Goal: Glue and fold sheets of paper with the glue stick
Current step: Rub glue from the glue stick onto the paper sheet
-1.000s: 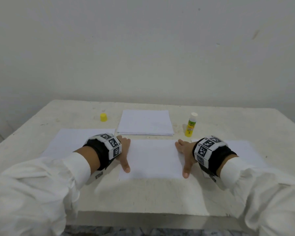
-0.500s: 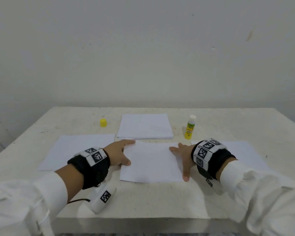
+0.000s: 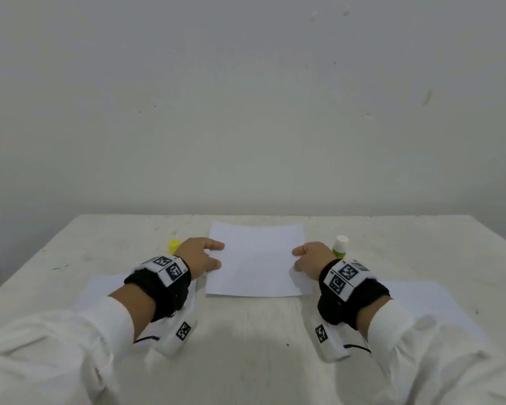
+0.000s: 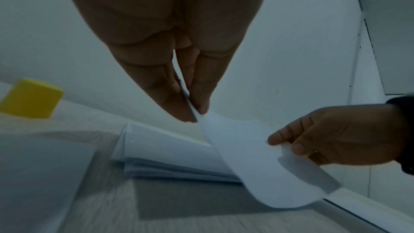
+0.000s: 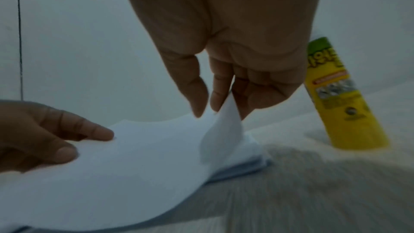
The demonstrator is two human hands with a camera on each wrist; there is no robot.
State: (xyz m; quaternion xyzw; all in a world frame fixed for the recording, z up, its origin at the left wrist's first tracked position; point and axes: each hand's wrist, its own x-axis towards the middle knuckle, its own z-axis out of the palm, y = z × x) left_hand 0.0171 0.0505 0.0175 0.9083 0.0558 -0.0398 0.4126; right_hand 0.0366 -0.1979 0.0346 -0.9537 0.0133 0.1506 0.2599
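Left hand: the left hand (image 3: pixel 200 258) pinches the left edge of the sheet (image 3: pixel 256 260) between thumb and fingers (image 4: pixel 179 105), as the left wrist view shows.
Right hand: the right hand (image 3: pixel 311 258) pinches the right edge of the same sheet the same way; the fingertips (image 5: pixel 220 102) close on the paper.
Sheet: it is up off the table (image 3: pixel 260 346), held between the two hands. Its middle sags a little. Its near edge looks low, close to the table.
How to do it well: I think the hands are carrying the sheet. Both should move together and at the same height, so the paper does not twist or crease. Hold softly, just at the edges.
Paper pile: the pile (image 4: pixel 170 164) lies under and behind the held sheet.
Side sheets: one flat sheet (image 3: pixel 100 287) lies left of the hands and another (image 3: pixel 421 296) lies right.
Glue stick: the glue stick (image 3: pixel 340 247) stands just behind the right hand, with no cap on.
Cap: the yellow cap (image 3: pixel 174 245) sits just behind the left hand.
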